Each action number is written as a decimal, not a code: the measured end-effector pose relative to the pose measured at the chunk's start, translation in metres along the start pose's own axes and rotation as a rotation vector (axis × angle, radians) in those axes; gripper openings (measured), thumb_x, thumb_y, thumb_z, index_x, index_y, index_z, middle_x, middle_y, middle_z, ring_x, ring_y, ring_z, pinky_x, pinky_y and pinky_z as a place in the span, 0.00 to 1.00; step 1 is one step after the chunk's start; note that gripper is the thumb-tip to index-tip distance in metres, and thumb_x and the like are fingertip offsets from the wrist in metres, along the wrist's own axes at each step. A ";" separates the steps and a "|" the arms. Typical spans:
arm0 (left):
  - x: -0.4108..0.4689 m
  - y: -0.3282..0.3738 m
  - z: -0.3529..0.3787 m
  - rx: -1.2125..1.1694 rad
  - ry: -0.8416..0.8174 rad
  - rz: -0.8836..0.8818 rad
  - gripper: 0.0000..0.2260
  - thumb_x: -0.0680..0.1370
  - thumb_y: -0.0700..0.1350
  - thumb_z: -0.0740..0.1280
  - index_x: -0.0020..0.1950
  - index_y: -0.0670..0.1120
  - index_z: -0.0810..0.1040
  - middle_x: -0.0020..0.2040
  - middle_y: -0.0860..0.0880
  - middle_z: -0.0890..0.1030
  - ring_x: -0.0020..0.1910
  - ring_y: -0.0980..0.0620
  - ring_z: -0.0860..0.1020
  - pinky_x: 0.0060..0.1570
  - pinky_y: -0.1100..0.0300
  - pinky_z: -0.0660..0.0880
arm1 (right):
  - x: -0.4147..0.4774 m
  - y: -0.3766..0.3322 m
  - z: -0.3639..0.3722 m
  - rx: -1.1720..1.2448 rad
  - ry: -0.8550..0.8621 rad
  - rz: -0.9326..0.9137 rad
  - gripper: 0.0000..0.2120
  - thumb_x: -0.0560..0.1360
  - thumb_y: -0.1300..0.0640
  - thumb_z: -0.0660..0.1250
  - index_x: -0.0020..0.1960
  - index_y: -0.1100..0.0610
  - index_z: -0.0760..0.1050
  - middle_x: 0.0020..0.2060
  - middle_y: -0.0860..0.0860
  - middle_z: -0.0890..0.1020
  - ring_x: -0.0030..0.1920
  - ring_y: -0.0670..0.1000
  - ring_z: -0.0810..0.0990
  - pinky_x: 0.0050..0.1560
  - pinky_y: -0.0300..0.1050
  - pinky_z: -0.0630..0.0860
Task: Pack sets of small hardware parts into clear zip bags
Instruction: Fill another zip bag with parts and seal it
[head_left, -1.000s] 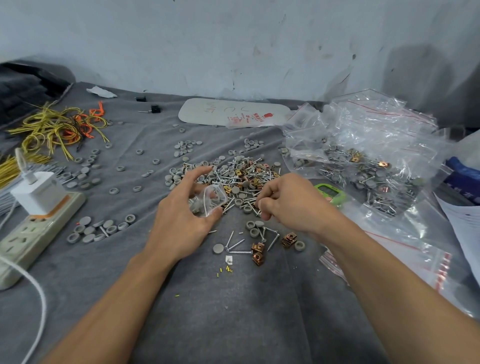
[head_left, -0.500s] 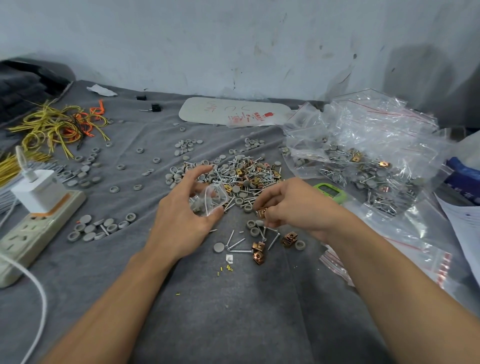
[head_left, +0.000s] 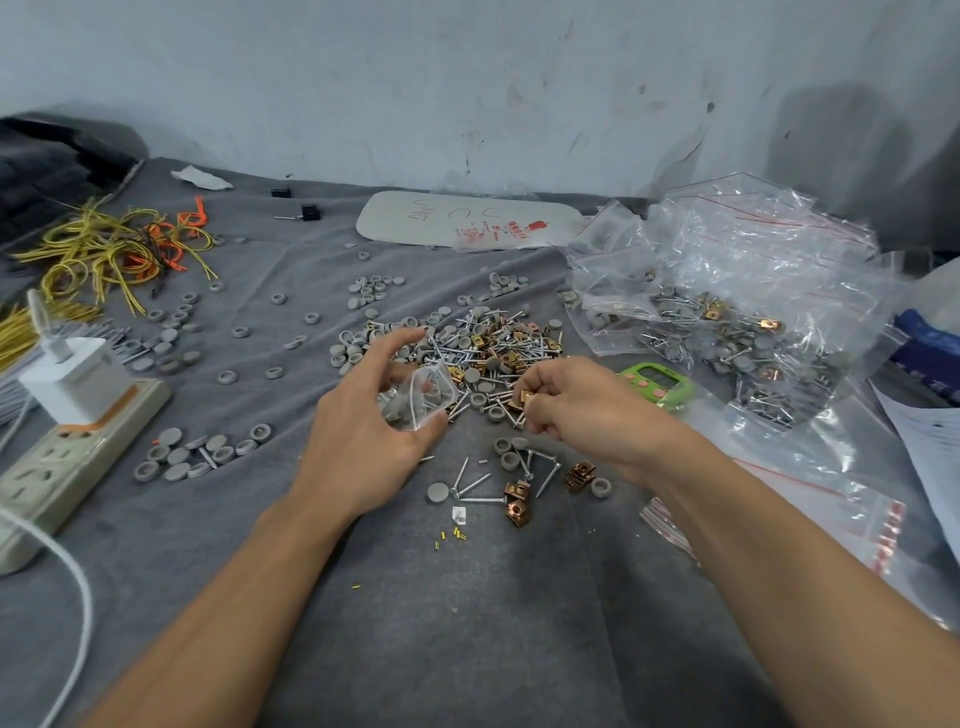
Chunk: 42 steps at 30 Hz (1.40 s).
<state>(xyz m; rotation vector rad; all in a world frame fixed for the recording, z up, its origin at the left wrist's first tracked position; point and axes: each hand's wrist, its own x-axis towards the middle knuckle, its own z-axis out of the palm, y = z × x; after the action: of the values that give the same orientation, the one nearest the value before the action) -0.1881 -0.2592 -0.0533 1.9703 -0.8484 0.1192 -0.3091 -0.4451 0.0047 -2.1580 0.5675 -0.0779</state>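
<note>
A small clear zip bag (head_left: 423, 397) is held at the centre of the frame by the left hand (head_left: 363, 431), gripped between the thumb below and the curled fingers above, with its mouth turned toward the right. Grey caps and a screw are seen through its plastic. Just to the right of the bag's mouth, and apart from it, a copper-coloured clip (head_left: 527, 399) is pinched between the thumb and forefinger of the right hand (head_left: 587, 415); the remaining fingers are curled in.

Directly above both hands a loose pile of hardware (head_left: 488, 338) is spread on the grey cloth (head_left: 467, 623): screws, grey caps and copper clips mixed together. Below the right hand a smaller group of parts (head_left: 519, 483) is laid out, with several screws, caps and clips near one another.

At the right of the frame a large clear bag of packed sets (head_left: 737, 322) is heaped, and a green timer (head_left: 657, 383) is partly hidden behind the right hand. Flat empty zip bags (head_left: 831, 499) with red seals are lying at the lower right. At the left edge a power strip (head_left: 67, 462) carries a white charger (head_left: 72, 379), and yellow and orange wires (head_left: 114, 249) are tangled at the upper left. A white card (head_left: 467, 221) is lying at the top centre against the wall.
</note>
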 end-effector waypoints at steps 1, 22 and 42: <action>0.000 0.000 0.000 0.001 -0.001 -0.001 0.30 0.66 0.61 0.71 0.68 0.72 0.68 0.52 0.64 0.83 0.54 0.66 0.79 0.49 0.64 0.72 | 0.000 0.000 -0.002 -0.054 0.010 -0.006 0.10 0.79 0.67 0.64 0.46 0.55 0.80 0.40 0.54 0.85 0.39 0.49 0.78 0.42 0.45 0.74; 0.001 -0.004 0.000 0.034 0.006 0.002 0.32 0.69 0.58 0.77 0.69 0.72 0.67 0.52 0.66 0.81 0.53 0.69 0.78 0.47 0.68 0.70 | 0.024 0.016 0.007 -0.441 0.196 -0.048 0.10 0.80 0.56 0.67 0.56 0.48 0.85 0.53 0.49 0.86 0.45 0.48 0.81 0.45 0.38 0.73; 0.001 -0.002 0.000 0.051 0.007 0.001 0.32 0.69 0.57 0.77 0.70 0.70 0.67 0.50 0.70 0.79 0.53 0.76 0.74 0.48 0.74 0.65 | 0.027 0.010 -0.009 -0.265 0.238 -0.051 0.05 0.80 0.54 0.70 0.46 0.49 0.81 0.42 0.48 0.86 0.41 0.47 0.82 0.37 0.40 0.73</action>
<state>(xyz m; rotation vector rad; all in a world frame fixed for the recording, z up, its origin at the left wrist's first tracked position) -0.1860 -0.2590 -0.0543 2.0157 -0.8489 0.1495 -0.2905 -0.4687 -0.0010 -2.4395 0.6904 -0.3064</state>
